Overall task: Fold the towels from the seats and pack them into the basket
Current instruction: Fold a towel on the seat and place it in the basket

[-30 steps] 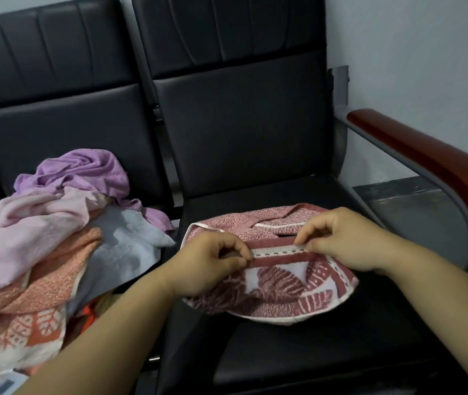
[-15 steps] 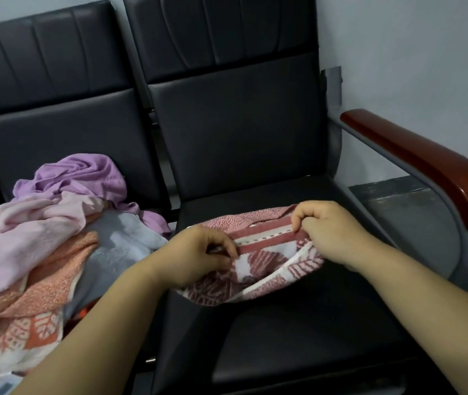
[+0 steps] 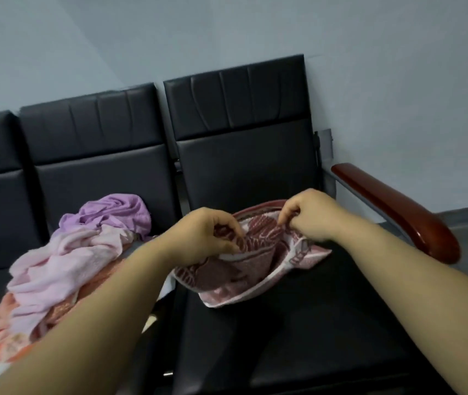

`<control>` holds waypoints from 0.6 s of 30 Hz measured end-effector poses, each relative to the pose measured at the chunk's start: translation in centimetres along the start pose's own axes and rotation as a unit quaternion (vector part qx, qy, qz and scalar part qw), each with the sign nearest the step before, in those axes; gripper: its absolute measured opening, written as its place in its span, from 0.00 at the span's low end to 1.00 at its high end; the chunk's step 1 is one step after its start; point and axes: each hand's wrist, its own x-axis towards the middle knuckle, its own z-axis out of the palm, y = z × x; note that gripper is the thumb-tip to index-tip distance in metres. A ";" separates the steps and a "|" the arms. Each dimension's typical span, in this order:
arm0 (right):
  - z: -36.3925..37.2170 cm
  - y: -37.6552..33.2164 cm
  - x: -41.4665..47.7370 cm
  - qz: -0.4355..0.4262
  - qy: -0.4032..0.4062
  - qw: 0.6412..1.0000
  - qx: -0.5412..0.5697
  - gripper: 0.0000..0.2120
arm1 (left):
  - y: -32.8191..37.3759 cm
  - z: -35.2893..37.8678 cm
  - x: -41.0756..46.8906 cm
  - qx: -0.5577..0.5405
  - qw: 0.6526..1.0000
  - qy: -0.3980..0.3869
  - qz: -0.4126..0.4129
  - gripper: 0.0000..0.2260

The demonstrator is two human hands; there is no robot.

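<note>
Pink, lilac and orange, the loose towels (image 3: pixel 64 260) lay heaped on the middle seat (image 3: pixel 101 178). The left hand (image 3: pixel 198 238) and right hand (image 3: pixel 309 215) each pinched an upper edge of the red leaf-print towel (image 3: pixel 238 275), its long axis slung between them over the right seat (image 3: pixel 312 323). A wooden armrest (image 3: pixel 398 206) stood further right; no basket showed.

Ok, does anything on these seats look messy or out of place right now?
Nothing is damaged or spilled. The heap of unfolded towels on the middle seat is crumpled and tangled, purple towel at the back. The red leaf-patterned towel, pinched by the left hand and right hand, is bunched and uneven over the end seat.
</note>
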 end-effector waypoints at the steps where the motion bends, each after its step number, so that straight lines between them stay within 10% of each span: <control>1: -2.0 -1.5 0.4 -0.013 0.024 1.000 0.006 0.25 | 1.2 -2.1 0.2 0.031 0.999 0.014 0.000 0.10; 9: -17.5 -12.3 -3.1 -0.197 -0.010 0.980 -0.009 0.15 | 10.4 -16.5 -2.0 0.107 0.983 0.148 0.036 0.09; 14: -22.2 -15.3 -5.0 -0.179 0.067 0.968 -0.162 0.22 | 14.6 -19.7 -4.1 0.106 0.982 0.135 0.083 0.09; 18: -23.3 -16.2 -5.8 -0.145 0.137 0.976 -0.083 0.20 | 15.9 -20.7 -5.7 0.180 0.980 0.070 0.043 0.11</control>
